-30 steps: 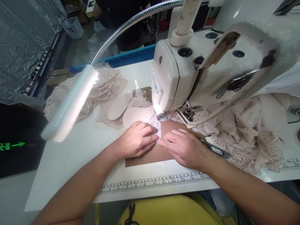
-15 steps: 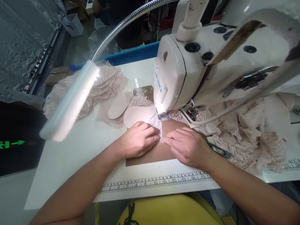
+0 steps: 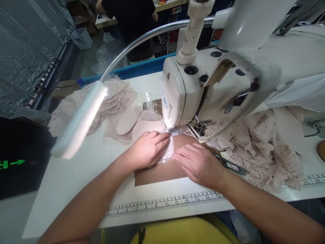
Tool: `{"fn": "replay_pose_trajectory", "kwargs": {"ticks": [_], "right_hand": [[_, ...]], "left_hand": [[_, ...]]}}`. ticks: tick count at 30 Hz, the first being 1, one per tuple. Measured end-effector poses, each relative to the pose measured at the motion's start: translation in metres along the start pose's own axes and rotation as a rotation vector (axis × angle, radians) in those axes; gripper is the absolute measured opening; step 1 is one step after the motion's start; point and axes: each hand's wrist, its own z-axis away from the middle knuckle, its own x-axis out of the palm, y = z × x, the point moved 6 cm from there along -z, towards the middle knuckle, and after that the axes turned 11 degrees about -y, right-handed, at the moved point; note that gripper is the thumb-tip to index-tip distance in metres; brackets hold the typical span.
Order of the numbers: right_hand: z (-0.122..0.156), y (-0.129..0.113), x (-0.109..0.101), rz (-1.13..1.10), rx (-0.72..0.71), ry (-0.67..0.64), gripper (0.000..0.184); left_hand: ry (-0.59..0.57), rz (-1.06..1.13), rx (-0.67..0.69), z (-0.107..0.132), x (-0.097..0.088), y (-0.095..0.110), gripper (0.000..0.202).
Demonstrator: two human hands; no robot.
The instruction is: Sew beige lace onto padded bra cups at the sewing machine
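A pale lace piece lies under the needle end of a white sewing machine. My left hand presses on its left side, fingers together, with the fingertips close to the presser foot. My right hand has its fingers drawn together at the lace's lower right edge; the thumb is mostly hidden. Beneath both hands is a brown sheet. Just beyond my left hand sit a smooth beige cup pad and a second cup pad.
Heaped lace lies at the back left, behind a lit lamp on a bendable neck. More lace is piled on the right, near thread snips. A printed ruler runs along the front edge. A person is beyond the table.
My left hand has moved along the lace toward the presser foot, uncovering more lace between my hands. My right hand stays at the lace's lower edge. The view has shifted slightly.
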Motion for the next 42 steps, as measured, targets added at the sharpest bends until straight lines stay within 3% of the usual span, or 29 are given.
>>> {"fn": "replay_pose_trajectory", "kwargs": {"ticks": [19,32,42], "right_hand": [[-0.009,0.014,-0.003,0.048,0.155,-0.088,0.029],[-0.017,0.022,-0.005,0.175,0.333,-0.037,0.033],[-0.012,0.022,-0.002,0.18,0.323,-0.013,0.035]], "left_hand": [[-0.05,0.002,-0.011,0.001,0.003,-0.007,0.036],[-0.036,-0.007,-0.051,-0.001,0.006,-0.014,0.036],[-0.008,-0.03,-0.12,-0.002,0.006,-0.019,0.039]]}}
